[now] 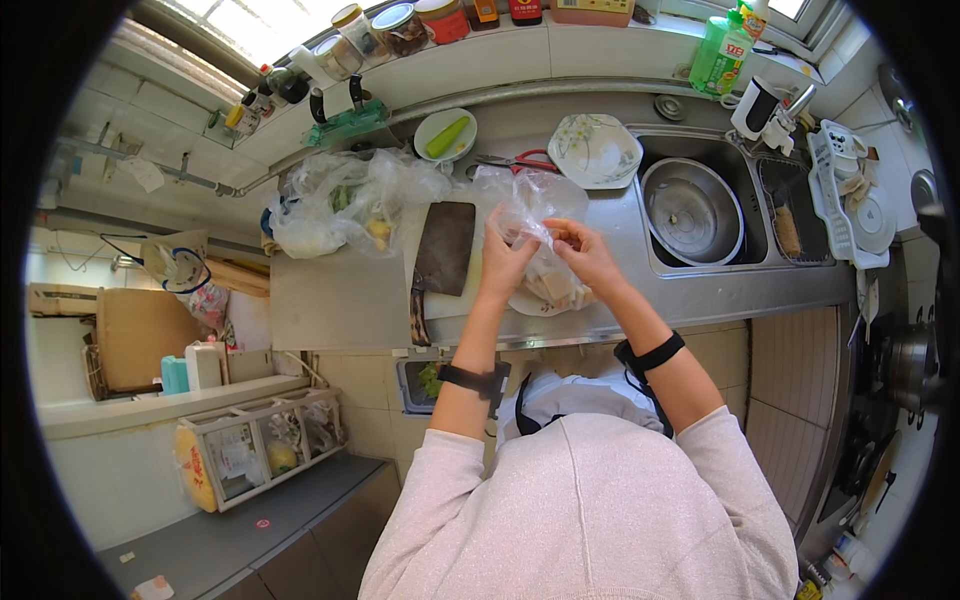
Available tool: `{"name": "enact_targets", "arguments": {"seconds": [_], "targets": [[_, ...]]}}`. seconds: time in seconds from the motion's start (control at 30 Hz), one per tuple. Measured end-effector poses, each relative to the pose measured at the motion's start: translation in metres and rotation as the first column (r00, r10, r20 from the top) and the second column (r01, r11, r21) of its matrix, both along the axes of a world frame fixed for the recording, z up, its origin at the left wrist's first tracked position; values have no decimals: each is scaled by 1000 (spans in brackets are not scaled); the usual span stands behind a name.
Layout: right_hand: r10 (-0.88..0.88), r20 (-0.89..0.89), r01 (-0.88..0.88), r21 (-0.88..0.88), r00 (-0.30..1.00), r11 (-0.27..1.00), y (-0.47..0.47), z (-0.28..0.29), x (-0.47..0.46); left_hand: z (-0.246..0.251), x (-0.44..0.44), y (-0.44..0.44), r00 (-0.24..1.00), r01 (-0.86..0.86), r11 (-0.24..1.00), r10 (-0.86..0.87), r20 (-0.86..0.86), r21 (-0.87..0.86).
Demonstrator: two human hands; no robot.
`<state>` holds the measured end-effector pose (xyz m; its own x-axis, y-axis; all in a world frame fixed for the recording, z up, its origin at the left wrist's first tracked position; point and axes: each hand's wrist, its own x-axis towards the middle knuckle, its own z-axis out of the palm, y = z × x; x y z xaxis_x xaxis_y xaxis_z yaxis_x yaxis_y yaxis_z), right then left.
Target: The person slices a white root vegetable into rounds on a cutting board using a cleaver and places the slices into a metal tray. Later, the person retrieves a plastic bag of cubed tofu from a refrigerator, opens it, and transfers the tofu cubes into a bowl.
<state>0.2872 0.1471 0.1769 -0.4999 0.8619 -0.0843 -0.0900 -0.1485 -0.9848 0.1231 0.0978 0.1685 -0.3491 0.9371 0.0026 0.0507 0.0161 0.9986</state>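
A clear plastic bag with pale cut pieces in its lower part is held between my two hands. My left hand grips the gathered plastic on one side, and my right hand pinches it on the other. Under the bag shows the edge of a white plate. A cleaver with a dark blade lies left of my left hand, over a whitish board. Beyond the bag are red-handled scissors and a floral octagonal plate.
At the back left, plastic bags of produce lie near a bowl holding a green vegetable. A steel basin sits in the sink at right. A knife holder, jars and a green detergent bottle stand along the back.
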Motion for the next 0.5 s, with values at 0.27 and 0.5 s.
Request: {"name": "enact_targets", "arguments": {"seconds": [0.27, 0.5], "targets": [[-39, 52, 35, 79, 998, 996, -15, 3, -11, -21, 5, -5, 920, -234, 962, 265, -289, 139], [-125, 278, 55, 246, 952, 968, -6, 2, -13, -13, 7, -10, 973, -222, 973, 217, -78, -70]]}}
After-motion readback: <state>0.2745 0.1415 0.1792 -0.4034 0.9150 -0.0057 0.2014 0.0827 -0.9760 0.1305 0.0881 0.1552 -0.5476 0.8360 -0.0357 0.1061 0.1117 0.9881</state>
